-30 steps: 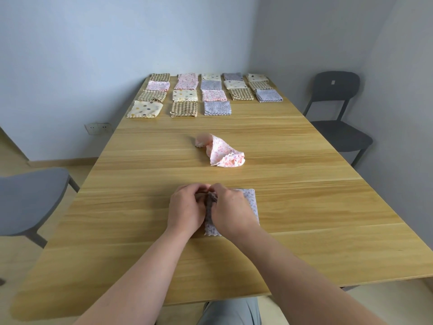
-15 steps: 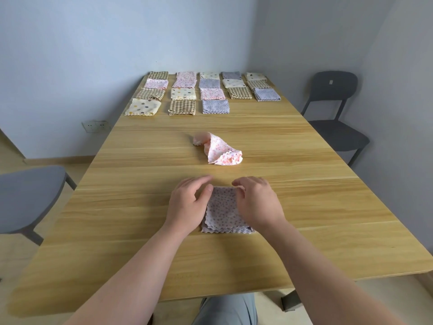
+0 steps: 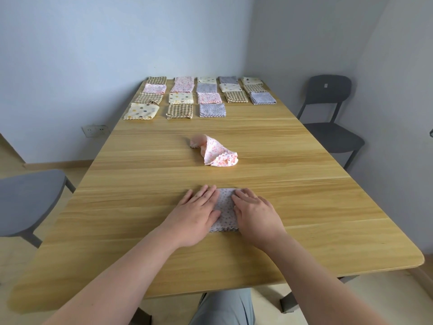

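Observation:
A small folded lilac cloth with a dotted print [image 3: 225, 211] lies flat on the wooden table [image 3: 304, 207] in front of me. My left hand [image 3: 195, 213] rests flat on its left side, fingers straight. On its right side my right hand [image 3: 256, 215] presses down, fingers extended too. Only the middle strip and the zigzag near edge of the cloth show between the hands. Farther out, a crumpled pink floral cloth [image 3: 216, 152] sits unfolded mid-table.
Several folded cloths [image 3: 199, 96] in checked, dotted and floral prints lie in rows at the table's far end. A dark chair [image 3: 328, 113] stands at the right, a grey chair [image 3: 28, 198] at the left. Walls close off the far end and right.
The hands went from pinching the lilac cloth together at its middle to spreading apart and lying flat on it. The cloth is now a smaller folded square.

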A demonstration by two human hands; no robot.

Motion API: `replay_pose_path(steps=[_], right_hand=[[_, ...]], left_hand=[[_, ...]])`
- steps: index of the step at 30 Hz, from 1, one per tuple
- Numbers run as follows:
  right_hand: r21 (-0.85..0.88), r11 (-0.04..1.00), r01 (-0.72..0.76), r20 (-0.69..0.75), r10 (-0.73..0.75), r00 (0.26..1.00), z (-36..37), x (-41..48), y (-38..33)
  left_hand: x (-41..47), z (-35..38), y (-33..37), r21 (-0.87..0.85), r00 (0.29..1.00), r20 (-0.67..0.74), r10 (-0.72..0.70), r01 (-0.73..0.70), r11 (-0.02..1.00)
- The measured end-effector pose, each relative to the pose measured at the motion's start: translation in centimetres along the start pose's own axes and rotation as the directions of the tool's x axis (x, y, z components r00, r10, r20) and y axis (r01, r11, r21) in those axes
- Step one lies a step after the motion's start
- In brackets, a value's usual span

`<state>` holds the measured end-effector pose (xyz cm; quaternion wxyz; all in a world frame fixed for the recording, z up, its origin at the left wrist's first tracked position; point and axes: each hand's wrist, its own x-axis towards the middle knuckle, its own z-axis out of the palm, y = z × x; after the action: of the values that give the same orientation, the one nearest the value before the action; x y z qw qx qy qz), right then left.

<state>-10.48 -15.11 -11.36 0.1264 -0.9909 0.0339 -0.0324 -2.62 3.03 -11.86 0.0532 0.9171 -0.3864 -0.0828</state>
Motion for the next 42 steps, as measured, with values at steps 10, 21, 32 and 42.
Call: replay_pose_path(steps=[10,21,32,42], right_hand=[[0.277,0.959,-0.061,-0.295,0.145,0.944,-0.4,-1.7,0.8],[0.27,0.96,-0.075,-0.308,0.16,0.938,-0.4,-5.4,2.5],[0.093,0.99,0.107,-0.507,-0.046,0.861,0.6,-6.1,2.6],[-0.312,0.927,0.208,-0.451,-0.337,0.826,1.8,-6.2,0.9]], left_hand=[[0.3,-1.0,0.5,-0.067,1.0,-0.005,-0.029,0.028,0.997],[-0.7,-1.1,2.6,-0.075,0.932,-0.288,0.22,-0.251,0.965],[-0.6,-1.5,3.7,-0.176,0.948,-0.312,0.07,-0.129,0.976],[-0.7,-2.0,4.3,-0.252,0.946,-0.324,0.007,-0.093,0.963]])
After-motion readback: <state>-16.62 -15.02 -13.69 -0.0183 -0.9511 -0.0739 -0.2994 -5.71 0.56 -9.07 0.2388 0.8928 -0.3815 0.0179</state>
